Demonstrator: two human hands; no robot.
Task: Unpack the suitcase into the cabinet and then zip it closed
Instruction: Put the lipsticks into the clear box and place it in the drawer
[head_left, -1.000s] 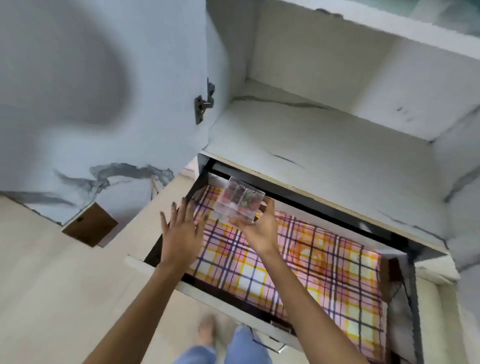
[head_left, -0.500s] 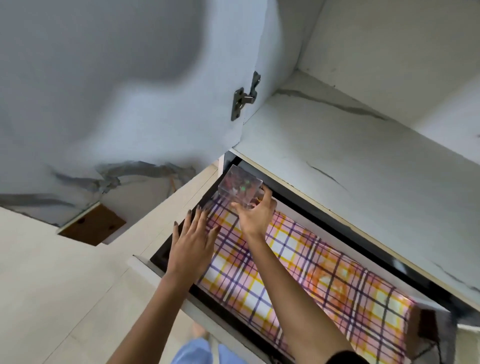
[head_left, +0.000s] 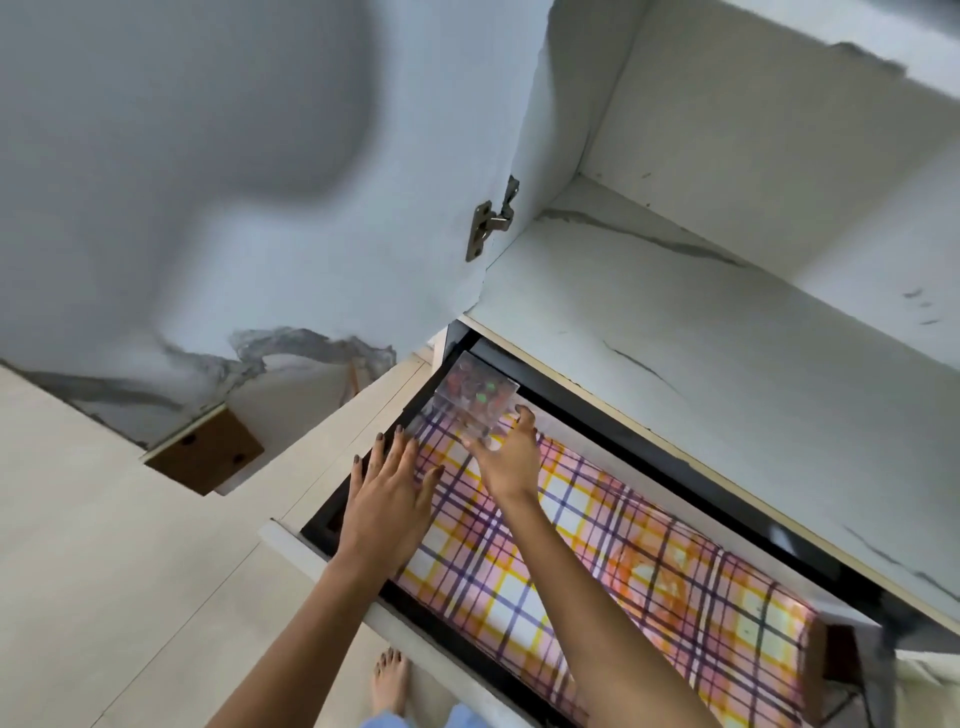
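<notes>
A small clear plastic box (head_left: 475, 397) with coloured bits inside is held by my right hand (head_left: 506, 457) over the far left corner of the pulled-out drawer (head_left: 322, 535). My fingers curl round the box from below. The drawer floor is lined with a pink, yellow and purple plaid sheet (head_left: 623, 561). My left hand (head_left: 387, 499) hovers flat, fingers straight, over the drawer's left end, close beside the box and holding nothing. The suitcase is out of view.
The white cabinet door (head_left: 234, 182) stands open at the left, its hinge (head_left: 491, 221) by the cabinet edge. A bare white marbled shelf (head_left: 701, 322) lies above the drawer. My foot (head_left: 388, 680) stands on the pale floor below.
My right hand has carried the clear box further toward the drawer's far left corner. My left hand has stayed flat beside it. The camera has swung around.
</notes>
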